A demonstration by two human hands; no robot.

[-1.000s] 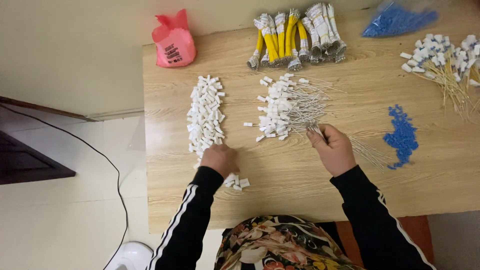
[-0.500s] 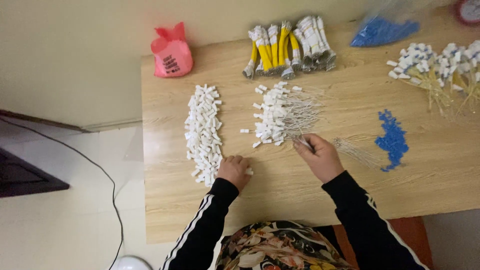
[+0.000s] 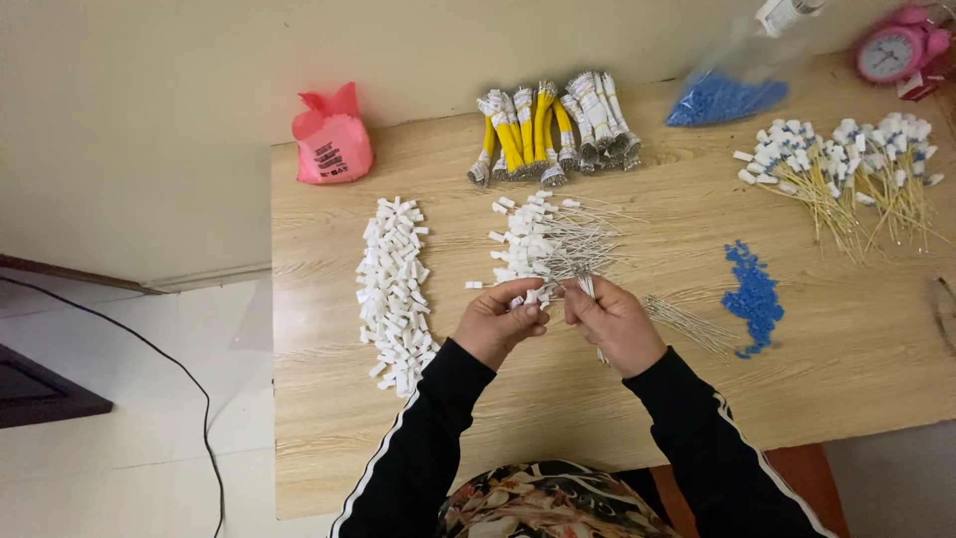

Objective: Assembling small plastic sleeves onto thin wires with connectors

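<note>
White plastic connector (image 3: 529,299), pinched in left hand (image 3: 495,324) fingers; thin wire (image 3: 588,289), pinched by right hand (image 3: 612,321), over desk (image 3: 329,399) beside wired pile (image 3: 548,244). Likely light, bendable; best gripped near the ends.

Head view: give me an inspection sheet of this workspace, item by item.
Surface: wooden table, light grain.
Job's things: pile of white connectors with thin wires; row of loose white connectors.
Clutter: blue beads, bundled yellow and white wires, pink bag, pink clock.
Grippers: left hand and right hand meet, pinching small parts.
Cables: black cord on floor.
Surroundings: cream wall, pale floor.
</note>
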